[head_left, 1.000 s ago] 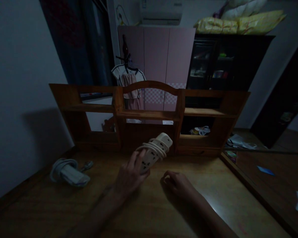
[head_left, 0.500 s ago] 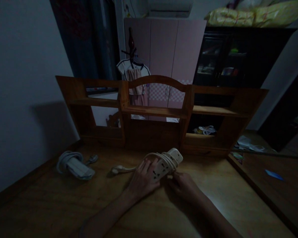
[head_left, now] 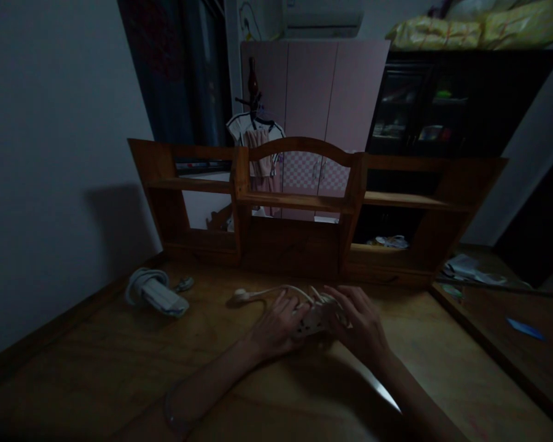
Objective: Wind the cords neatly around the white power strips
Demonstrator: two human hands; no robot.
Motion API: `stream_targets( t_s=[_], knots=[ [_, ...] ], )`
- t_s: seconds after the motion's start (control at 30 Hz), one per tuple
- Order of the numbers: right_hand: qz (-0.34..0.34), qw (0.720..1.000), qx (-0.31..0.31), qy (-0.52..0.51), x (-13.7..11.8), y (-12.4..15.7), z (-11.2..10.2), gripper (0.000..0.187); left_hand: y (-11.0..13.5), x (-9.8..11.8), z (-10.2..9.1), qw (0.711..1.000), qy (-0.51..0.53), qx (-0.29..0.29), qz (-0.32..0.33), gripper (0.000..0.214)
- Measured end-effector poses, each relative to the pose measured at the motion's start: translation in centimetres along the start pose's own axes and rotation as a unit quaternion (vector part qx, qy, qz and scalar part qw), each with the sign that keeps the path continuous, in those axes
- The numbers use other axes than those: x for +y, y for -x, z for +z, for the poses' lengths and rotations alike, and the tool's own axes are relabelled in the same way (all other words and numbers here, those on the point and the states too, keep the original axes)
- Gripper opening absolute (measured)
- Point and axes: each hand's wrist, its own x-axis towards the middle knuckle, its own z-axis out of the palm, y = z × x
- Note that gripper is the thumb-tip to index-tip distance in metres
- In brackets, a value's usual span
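Observation:
A cream power strip point(head_left: 314, 317) with its cord wound round it lies on the wooden desk point(head_left: 267, 393). My left hand point(head_left: 276, 328) grips its near end, fingers curled over it. My right hand point(head_left: 359, 322) covers the far end, fingers bent over the coiled cord. The loose cord end with its plug point(head_left: 240, 295) trails left across the desk. Much of the strip is hidden under both hands.
A second power strip wrapped in its cord point(head_left: 154, 291) lies at the desk's left. A wooden shelf unit point(head_left: 295, 202) stands along the back edge. A white wall is on the left. A darker side table point(head_left: 511, 331) with a blue slip adjoins on the right.
The power strip has come down from a raised tilt to the desk. My right hand moved from beside it onto its far end. The cord's plug end now lies out to the left.

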Motion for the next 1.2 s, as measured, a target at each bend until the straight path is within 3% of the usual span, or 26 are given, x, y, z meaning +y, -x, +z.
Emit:
stream_targets(
  t_s=[0.2, 0.37, 0.5, 0.67, 0.8, 0.9, 1.07, 1.2],
  knots=[
    [-0.014, 0.996, -0.09, 0.008, -0.6, -0.2, -0.1, 0.039, 0.0, 0.5, 0.0, 0.999, -0.035, -0.013, 0.03, 0.049],
    [-0.035, 0.994, -0.101, 0.031, -1.4, 0.1, 0.6, 0.039, -0.1, 0.6, -0.2, 0.999, -0.03, -0.002, 0.038, 0.054],
    [-0.035, 0.997, -0.063, 0.033, -1.5, 0.5, 1.5, 0.032, -0.2, 1.0, -0.4, 1.0, -0.019, -0.002, 0.003, 0.052],
    [0.001, 0.999, 0.006, 0.037, -0.3, 0.9, 1.6, 0.027, -0.2, 1.2, -0.1, 0.996, 0.007, 0.006, -0.087, 0.061],
    [0.078, 0.994, 0.067, 0.043, 0.8, 0.7, 1.2, 0.012, -0.1, 0.8, 0.3, 0.985, 0.031, 0.026, -0.168, 0.082],
    [0.162, 0.981, 0.105, 0.033, 1.7, 0.5, 1.0, 0.015, -0.2, 0.6, 0.4, 0.977, 0.046, 0.033, -0.205, 0.082],
    [0.296, 0.944, 0.111, -0.097, 4.0, 1.0, 0.9, 0.027, -0.3, 0.5, 0.1, 0.976, 0.076, 0.011, -0.206, 0.076],
    [0.367, 0.905, 0.143, -0.162, 6.8, 2.1, 1.7, 0.035, -0.1, 0.6, -0.4, 0.98, 0.075, 0.002, -0.185, 0.079]
  ],
)
